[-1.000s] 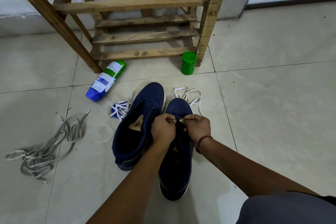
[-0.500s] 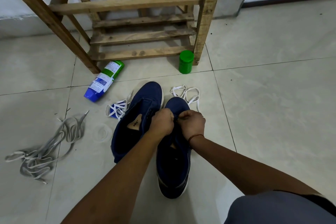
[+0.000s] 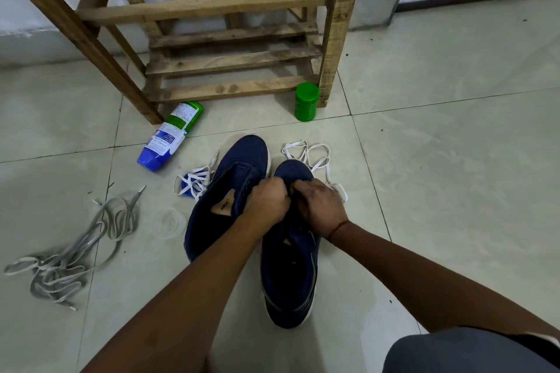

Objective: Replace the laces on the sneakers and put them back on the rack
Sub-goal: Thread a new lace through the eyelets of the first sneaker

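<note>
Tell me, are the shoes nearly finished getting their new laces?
Not yet. Done: the old grey laces lie pulled out on the floor. In hand: left hand and right hand grip the front of the right sneaker, a white lace running to the right hand. Left: finish that lacing, thread the other white lace into the left sneaker, then put both on the rack.

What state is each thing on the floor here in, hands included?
held sneaker: upright, both hands gripping its eyelet area.
other sneaker: on the floor, no lace visible.
left hand: curled on held sneaker.
right hand: curled on held sneaker.
white lace: loose, trailing under right hand.
grey laces: heaped loose on floor.
bottle: lying down.
green jar: upright, lid on.
rack: standing.
</note>
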